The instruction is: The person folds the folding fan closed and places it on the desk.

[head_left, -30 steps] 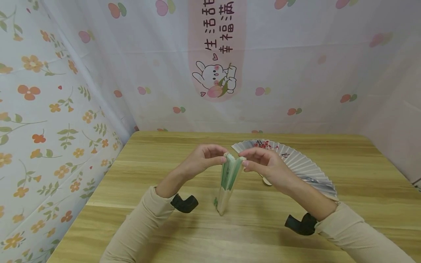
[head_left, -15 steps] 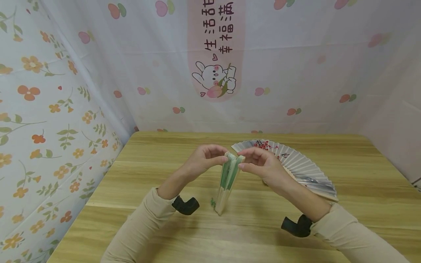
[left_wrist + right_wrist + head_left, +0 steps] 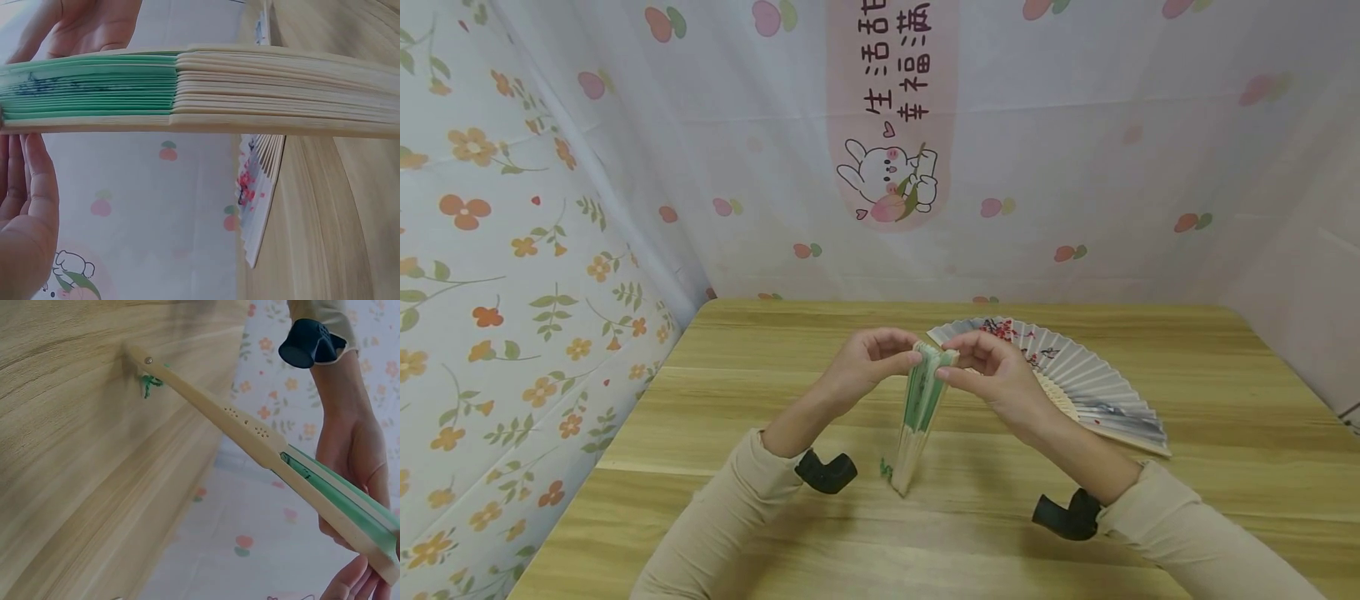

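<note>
A green folding fan point(image 3: 919, 404) with pale wooden ribs stands nearly upright, its narrow pivot end down at the table and its folds gathered almost together. My left hand point(image 3: 872, 362) pinches the top of its left side between thumb and fingers. On the right side, my right hand point(image 3: 1000, 375) pinches the other outer rib near the top. Stacked green folds and wooden ribs point(image 3: 262, 87) fill the left wrist view. From the right wrist, one pierced outer guard point(image 3: 247, 428) and the metal pivot show. A green tassel point(image 3: 886, 469) hangs by the pivot.
Behind my right hand, a spread pale-grey folding fan point(image 3: 1097, 379) with red blossoms lies on the wooden table point(image 3: 760, 333). A printed white curtain point(image 3: 737, 150) hangs behind the table and a floral one point(image 3: 550, 275) at the left. Black wrist mounts point(image 3: 826, 472) sit at both sleeves.
My right hand has shifted left, bringing the green fan's two sides closer together at the top. The left hand has barely moved; more of the grey fan shows.
</note>
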